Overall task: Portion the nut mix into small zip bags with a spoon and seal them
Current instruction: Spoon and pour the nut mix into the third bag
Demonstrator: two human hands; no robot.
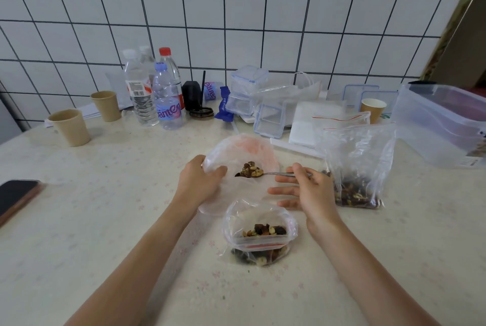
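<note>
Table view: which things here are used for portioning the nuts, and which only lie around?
In use: spoon, open small bag, filled small bag, big nut bag.
Lying about: water bottles, cups, phone, clear boxes.

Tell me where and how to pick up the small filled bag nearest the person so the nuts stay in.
Pinch the small filled bag at its open top rim, coming from above. It rests on the table mouth up and unsealed, the nut mix low inside, so lifting by the rim probably keeps the contents settled. Gripping lower would squeeze the nuts.
</note>
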